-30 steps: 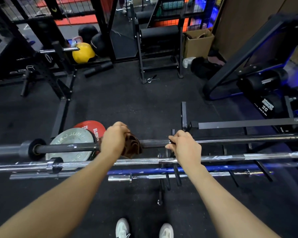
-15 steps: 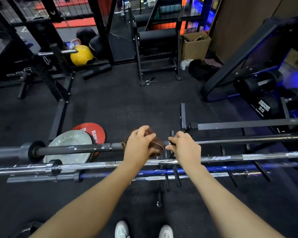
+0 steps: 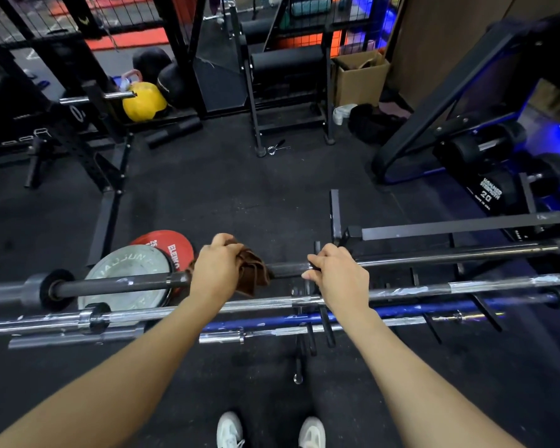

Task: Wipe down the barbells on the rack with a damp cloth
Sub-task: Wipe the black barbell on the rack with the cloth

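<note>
A black barbell (image 3: 117, 282) lies across the top of the low rack (image 3: 337, 218), running left to right. My left hand (image 3: 215, 270) grips a brown cloth (image 3: 251, 273) wrapped round this bar, left of centre. My right hand (image 3: 338, 278) grips the same bar just to the right, with a short bare stretch between the hands. Nearer to me lie a chrome barbell (image 3: 466, 287), a blue barbell (image 3: 434, 310) and a lower silver bar (image 3: 78, 341).
A grey plate (image 3: 126, 263) and a red plate (image 3: 172, 245) lean behind the bars at left. A squat rack base (image 3: 107, 218) stands left, dumbbells (image 3: 495, 192) right, a cardboard box (image 3: 359, 79) and yellow ball (image 3: 143, 101) at the back. My white shoes (image 3: 230, 430) stand on black rubber floor.
My left hand slid the cloth right along the black bar until it met my right hand, then back left again. My right hand kept its grip in place.
</note>
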Demonstrator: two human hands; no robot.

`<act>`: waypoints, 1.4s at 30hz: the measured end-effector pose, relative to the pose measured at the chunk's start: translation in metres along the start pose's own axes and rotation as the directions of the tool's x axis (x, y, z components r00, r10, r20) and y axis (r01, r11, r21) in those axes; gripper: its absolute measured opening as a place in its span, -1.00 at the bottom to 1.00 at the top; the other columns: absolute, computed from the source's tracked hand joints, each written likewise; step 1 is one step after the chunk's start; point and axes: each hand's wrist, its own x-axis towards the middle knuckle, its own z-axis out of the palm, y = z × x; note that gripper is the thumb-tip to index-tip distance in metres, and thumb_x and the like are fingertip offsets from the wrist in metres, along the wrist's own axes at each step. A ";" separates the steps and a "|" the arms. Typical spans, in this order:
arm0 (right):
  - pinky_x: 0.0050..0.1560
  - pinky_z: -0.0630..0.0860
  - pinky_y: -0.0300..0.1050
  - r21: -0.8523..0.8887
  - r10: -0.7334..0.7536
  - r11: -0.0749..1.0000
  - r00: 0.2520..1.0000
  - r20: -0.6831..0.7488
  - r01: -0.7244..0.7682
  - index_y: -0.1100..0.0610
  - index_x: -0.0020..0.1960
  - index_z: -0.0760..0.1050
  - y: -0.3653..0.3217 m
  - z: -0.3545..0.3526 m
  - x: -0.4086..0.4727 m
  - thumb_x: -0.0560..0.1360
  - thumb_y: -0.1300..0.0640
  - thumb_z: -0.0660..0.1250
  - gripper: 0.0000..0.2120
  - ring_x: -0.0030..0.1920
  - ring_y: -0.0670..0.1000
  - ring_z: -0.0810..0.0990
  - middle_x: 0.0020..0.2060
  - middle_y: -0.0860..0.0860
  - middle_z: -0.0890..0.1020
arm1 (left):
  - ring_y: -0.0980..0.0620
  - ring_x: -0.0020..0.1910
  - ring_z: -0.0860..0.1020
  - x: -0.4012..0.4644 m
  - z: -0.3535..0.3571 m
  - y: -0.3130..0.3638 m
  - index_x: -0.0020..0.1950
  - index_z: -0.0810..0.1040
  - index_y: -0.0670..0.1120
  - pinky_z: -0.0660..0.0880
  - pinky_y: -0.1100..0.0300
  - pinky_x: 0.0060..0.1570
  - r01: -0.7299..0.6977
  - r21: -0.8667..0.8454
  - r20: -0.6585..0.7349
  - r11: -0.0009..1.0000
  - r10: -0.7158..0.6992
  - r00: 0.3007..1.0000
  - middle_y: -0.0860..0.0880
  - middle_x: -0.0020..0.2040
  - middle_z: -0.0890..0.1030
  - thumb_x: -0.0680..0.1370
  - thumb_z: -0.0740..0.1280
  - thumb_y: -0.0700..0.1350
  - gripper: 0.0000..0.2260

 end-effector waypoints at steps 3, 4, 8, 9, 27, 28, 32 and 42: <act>-0.20 0.41 -0.16 -0.004 0.007 1.000 1.000 -0.006 -0.007 0.02 0.25 0.53 0.002 -0.001 -0.001 0.56 -0.10 0.22 -0.66 0.11 -0.06 0.41 0.06 -0.09 0.49 | -0.18 0.18 0.43 -0.004 -0.006 0.003 0.33 0.49 -0.08 0.34 0.03 0.28 -0.036 0.066 0.111 0.997 0.028 0.993 -0.05 0.38 0.33 0.57 0.22 -0.05 -0.66; -0.20 0.40 -0.16 0.002 0.011 1.000 1.000 -0.007 -0.011 0.02 0.25 0.53 0.002 -0.001 -0.001 0.56 -0.09 0.23 -0.66 0.11 -0.06 0.41 0.06 -0.09 0.49 | -0.17 0.21 0.40 -0.008 -0.007 0.007 0.33 0.50 -0.07 0.31 0.05 0.29 -0.017 0.035 0.114 0.999 0.012 0.993 -0.03 0.38 0.31 0.56 0.22 0.04 -0.62; -0.18 0.41 -0.16 0.002 0.014 1.000 1.000 -0.006 -0.014 0.02 0.26 0.52 -0.001 -0.002 0.000 0.56 -0.08 0.24 -0.67 0.11 -0.06 0.40 0.06 -0.08 0.48 | -0.05 0.15 0.45 -0.010 0.002 0.026 0.06 0.67 -0.02 0.44 0.11 0.10 0.111 -0.106 -0.023 0.988 -0.114 0.993 0.09 0.24 0.45 0.42 0.25 0.36 -0.48; -0.17 0.41 -0.15 0.005 0.016 1.000 1.000 -0.007 -0.016 0.02 0.25 0.52 -0.002 -0.002 0.000 0.56 -0.07 0.24 -0.68 0.11 -0.06 0.40 0.06 -0.08 0.48 | -0.04 0.11 0.47 -0.007 0.005 0.026 0.01 0.68 -0.02 0.46 0.12 0.02 0.119 -0.109 -0.055 0.987 -0.125 0.991 0.10 0.20 0.48 0.42 0.29 0.33 -0.53; -0.22 0.35 -0.14 -0.023 0.024 0.999 1.000 -0.017 -0.024 0.00 0.24 0.52 0.000 -0.001 -0.002 0.57 -0.04 0.25 -0.72 0.13 -0.04 0.39 0.07 -0.08 0.46 | -0.03 0.12 0.50 0.002 0.027 0.064 0.04 0.68 -0.06 0.32 0.20 0.14 -0.207 -0.180 -0.093 0.962 0.193 0.977 0.04 0.22 0.54 0.54 0.32 -0.03 -0.81; -0.23 0.35 -0.14 -0.030 0.022 0.999 1.000 -0.019 -0.023 -0.01 0.24 0.52 0.001 -0.001 -0.002 0.57 -0.03 0.25 -0.73 0.12 -0.04 0.39 0.06 -0.08 0.46 | -0.03 0.15 0.49 0.002 0.026 0.061 0.06 0.67 -0.05 0.33 0.17 0.17 -0.250 -0.185 -0.068 0.950 0.242 0.968 0.04 0.26 0.53 0.54 0.32 -0.02 -0.80; -0.21 0.39 -0.16 0.016 0.021 1.000 1.000 -0.015 -0.021 0.03 0.20 0.55 0.003 -0.001 -0.001 0.56 -0.09 0.24 -0.69 0.11 -0.06 0.40 0.05 -0.09 0.49 | -0.06 0.15 0.55 -0.008 0.004 0.002 -0.01 0.70 -0.09 0.43 0.10 0.22 -0.244 -0.193 -0.028 0.951 0.243 0.970 0.00 0.20 0.59 0.47 0.35 0.03 -0.75; -0.24 0.32 -0.15 -0.011 0.011 1.000 1.000 -0.019 -0.011 0.04 0.19 0.54 -0.007 0.003 0.001 0.57 -0.06 0.23 -0.72 0.12 -0.04 0.38 0.05 -0.06 0.46 | -0.09 -0.02 0.54 -0.025 0.021 0.045 -0.22 0.71 -0.12 0.38 0.22 0.01 -0.328 -0.070 -0.270 0.942 0.298 0.915 -0.06 -0.04 0.68 0.26 0.56 -0.16 -0.86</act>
